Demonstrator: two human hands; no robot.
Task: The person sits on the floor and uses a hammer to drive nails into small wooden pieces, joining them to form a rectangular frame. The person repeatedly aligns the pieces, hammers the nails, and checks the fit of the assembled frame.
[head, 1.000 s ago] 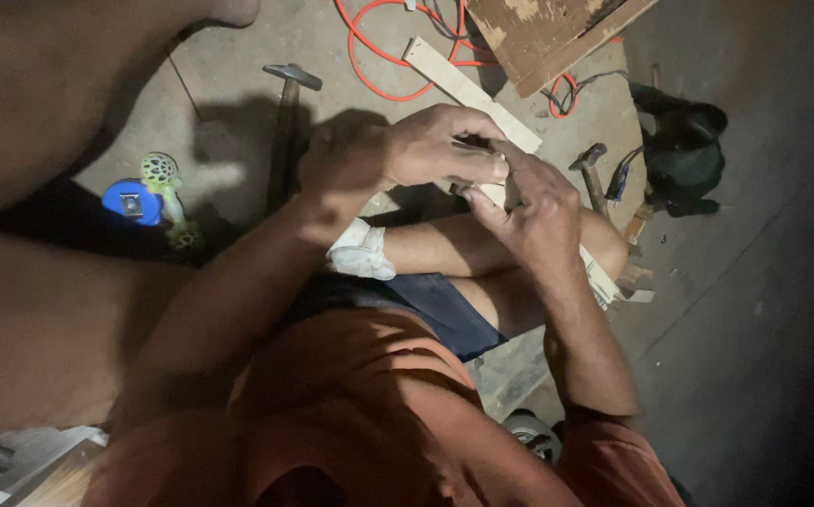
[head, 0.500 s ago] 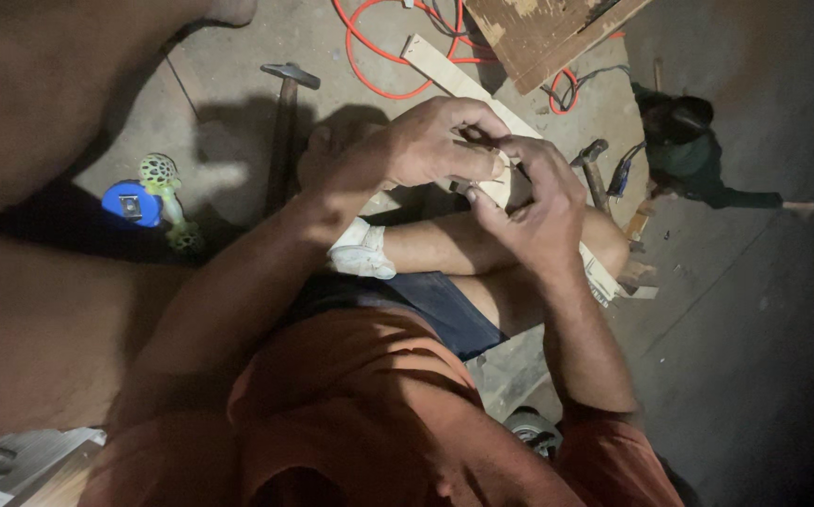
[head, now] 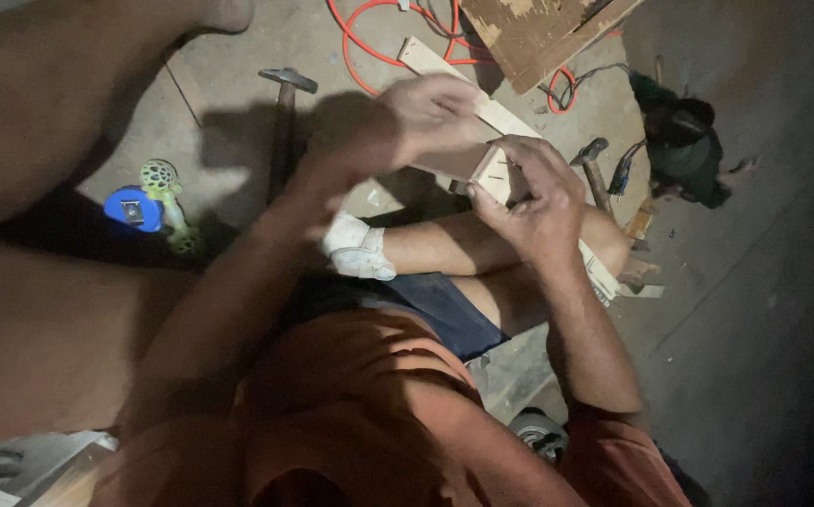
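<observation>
I sit on a dusty grey concrete floor in dim light. My left hand is blurred; its fingers curl over the top of a pale wood strip, though I cannot tell how tightly. My right hand has fingers clamped on the strip's cut end, just above my bent knee. The strip lies slanted across the floor. A hammer rests left of my hands, an orange cable loops beyond, and a blue tape measure sits far left.
</observation>
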